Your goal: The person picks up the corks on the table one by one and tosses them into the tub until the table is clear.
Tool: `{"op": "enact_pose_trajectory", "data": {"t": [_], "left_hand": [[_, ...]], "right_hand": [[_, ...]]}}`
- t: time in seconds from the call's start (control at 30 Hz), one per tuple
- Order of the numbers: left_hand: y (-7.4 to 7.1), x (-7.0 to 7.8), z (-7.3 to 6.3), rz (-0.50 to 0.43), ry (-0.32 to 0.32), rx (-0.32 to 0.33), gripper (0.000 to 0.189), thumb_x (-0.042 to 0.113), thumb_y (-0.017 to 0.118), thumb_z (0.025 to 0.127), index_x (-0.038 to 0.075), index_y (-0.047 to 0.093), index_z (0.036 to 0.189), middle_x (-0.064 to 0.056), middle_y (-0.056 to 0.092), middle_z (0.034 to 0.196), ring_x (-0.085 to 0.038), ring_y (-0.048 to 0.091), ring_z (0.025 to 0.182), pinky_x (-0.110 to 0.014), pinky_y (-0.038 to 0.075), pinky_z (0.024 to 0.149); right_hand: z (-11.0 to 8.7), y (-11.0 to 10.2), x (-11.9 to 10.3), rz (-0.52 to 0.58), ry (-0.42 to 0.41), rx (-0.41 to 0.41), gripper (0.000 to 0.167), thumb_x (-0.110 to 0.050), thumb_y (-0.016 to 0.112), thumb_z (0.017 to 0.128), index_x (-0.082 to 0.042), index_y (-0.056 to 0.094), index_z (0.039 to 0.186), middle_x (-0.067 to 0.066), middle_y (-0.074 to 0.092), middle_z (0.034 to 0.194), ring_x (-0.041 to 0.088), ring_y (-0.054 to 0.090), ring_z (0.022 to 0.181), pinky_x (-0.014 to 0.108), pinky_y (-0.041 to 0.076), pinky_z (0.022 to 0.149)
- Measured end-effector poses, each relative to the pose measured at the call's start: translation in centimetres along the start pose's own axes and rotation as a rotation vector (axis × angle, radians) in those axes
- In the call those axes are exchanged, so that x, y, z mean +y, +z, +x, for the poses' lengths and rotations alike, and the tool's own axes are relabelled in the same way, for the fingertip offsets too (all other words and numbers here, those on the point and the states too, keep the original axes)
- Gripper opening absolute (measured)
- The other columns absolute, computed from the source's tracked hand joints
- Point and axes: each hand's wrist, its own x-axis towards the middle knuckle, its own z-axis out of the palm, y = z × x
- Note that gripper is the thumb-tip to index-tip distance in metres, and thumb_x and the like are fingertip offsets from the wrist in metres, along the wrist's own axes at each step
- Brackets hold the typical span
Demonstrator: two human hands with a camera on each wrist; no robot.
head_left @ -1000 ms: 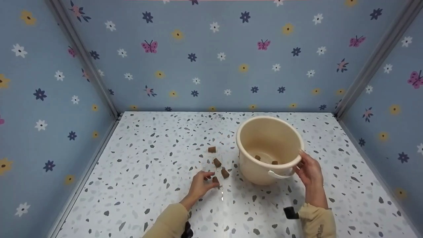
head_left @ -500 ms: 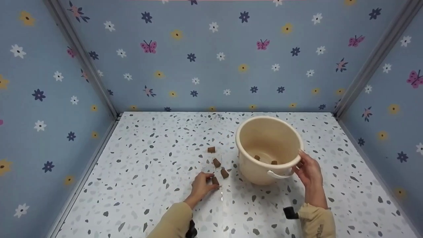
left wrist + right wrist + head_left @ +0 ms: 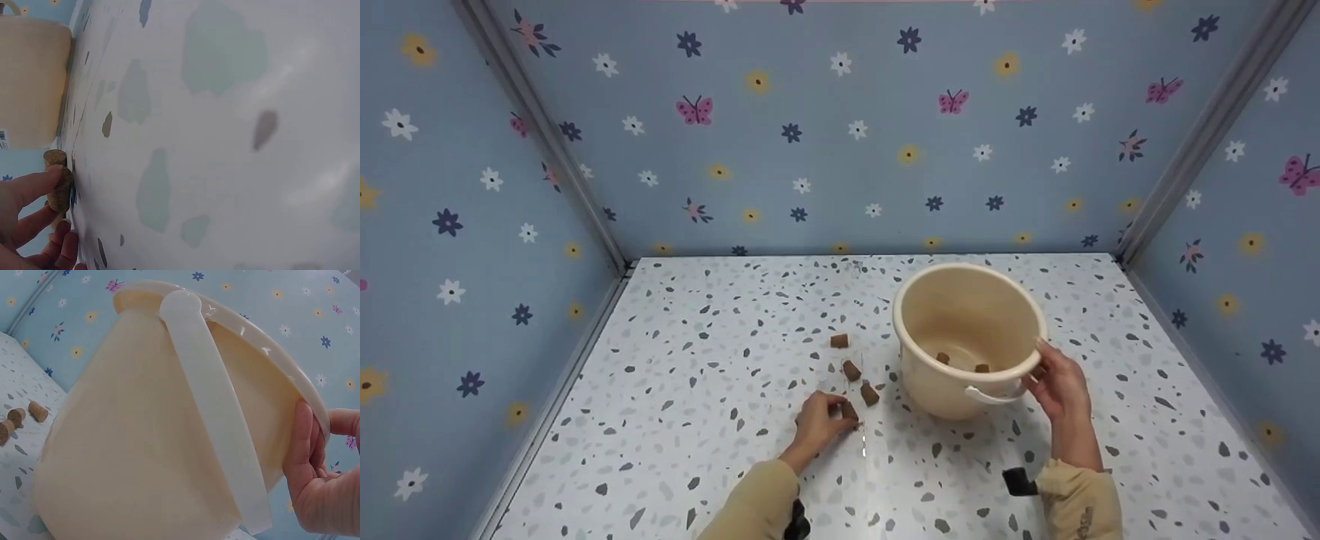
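Observation:
My left hand [image 3: 817,426] pinches a cork [image 3: 849,411] between thumb and fingers, low at the table. In the left wrist view this cork [image 3: 60,194] stands out between the fingertips, with another cork end [image 3: 54,157] just beyond it. Three loose corks lie ahead of the hand: a near one [image 3: 869,394], a middle one [image 3: 851,370] and a far one [image 3: 839,341]. To the right is a cream bucket [image 3: 934,394], tilted slightly. My right hand [image 3: 1063,386] grips its rim, thumb on one side and fingers on the other. Two corks [image 3: 943,358] show inside the bucket.
The white speckled table [image 3: 697,375] is bounded by a blue flowered back wall [image 3: 825,150] and side walls. The bucket's white handle [image 3: 994,397] hangs down on the near side. Small crumbs lie about the loose corks.
The left hand's thumb and fingers have closed around the near cork, the hand shifting slightly. The right hand and bucket have stayed in place.

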Motion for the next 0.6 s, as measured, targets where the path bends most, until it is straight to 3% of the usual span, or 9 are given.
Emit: {"op": "enact_pose_trajectory", "data": {"t": [0.37, 0.6], "left_hand": [[-0.4, 0.8, -0.1, -0.044, -0.048, 0.007, 0.028, 0.006, 0.074, 0.065, 0.001, 0.067, 0.092, -0.009, 0.054, 0.084, -0.023, 0.051, 0.078, -0.032, 0.041, 0.067], [-1.1, 2.1, 0.0, -0.06, -0.063, -0.02, 0.028, 0.01, 0.074, 0.067, 0.003, 0.067, 0.093, -0.008, 0.056, 0.088, -0.024, 0.052, 0.082, -0.032, 0.042, 0.069]], "right_hand": [[0.1, 0.0, 0.0, 0.012, 0.003, -0.012, 0.016, -0.015, 0.05, 0.091, -0.008, 0.063, 0.084, 0.004, 0.06, 0.077, 0.013, 0.056, 0.07, 0.024, 0.047, 0.058], [0.0, 0.0, 0.1, 0.002, -0.006, -0.017, 0.019, -0.015, 0.048, 0.091, -0.009, 0.064, 0.083, 0.003, 0.06, 0.078, 0.013, 0.056, 0.071, 0.024, 0.047, 0.061]]}}
